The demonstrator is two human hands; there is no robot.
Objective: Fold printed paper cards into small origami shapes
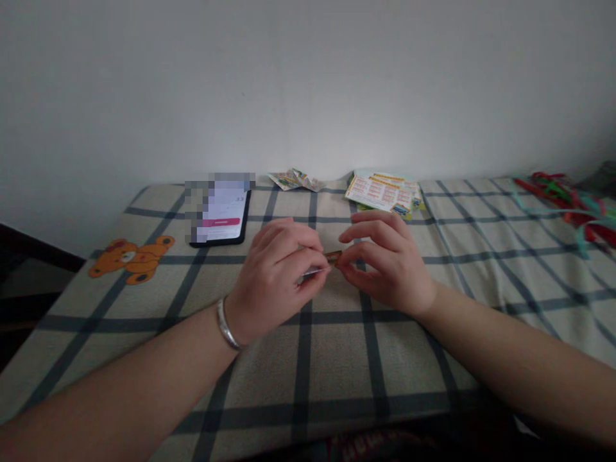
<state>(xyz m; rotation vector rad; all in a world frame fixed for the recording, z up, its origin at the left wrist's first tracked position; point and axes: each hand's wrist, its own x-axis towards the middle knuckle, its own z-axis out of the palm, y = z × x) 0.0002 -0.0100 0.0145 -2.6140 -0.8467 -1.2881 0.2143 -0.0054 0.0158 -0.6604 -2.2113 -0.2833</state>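
Observation:
Between my two hands is a small folded piece of printed paper (pixel 332 257), mostly hidden by my fingers. My left hand (pixel 276 273), with a silver bangle at the wrist, is closed on its left part, where a pale edge shows under the fingers. The thumb and index finger of my right hand (pixel 389 263) pinch its right end, while the other fingers curve above. Both hands are over the middle of the checked tablecloth (pixel 332 366).
A phone (pixel 224 215) with a lit screen lies at the back left, near a flat orange teddy bear cutout (pixel 132 260). Folded printed paper (pixel 294 180) and a stack of printed cards (pixel 382 192) lie by the wall. Colourful ribbons (pixel 572 205) are heaped at the right.

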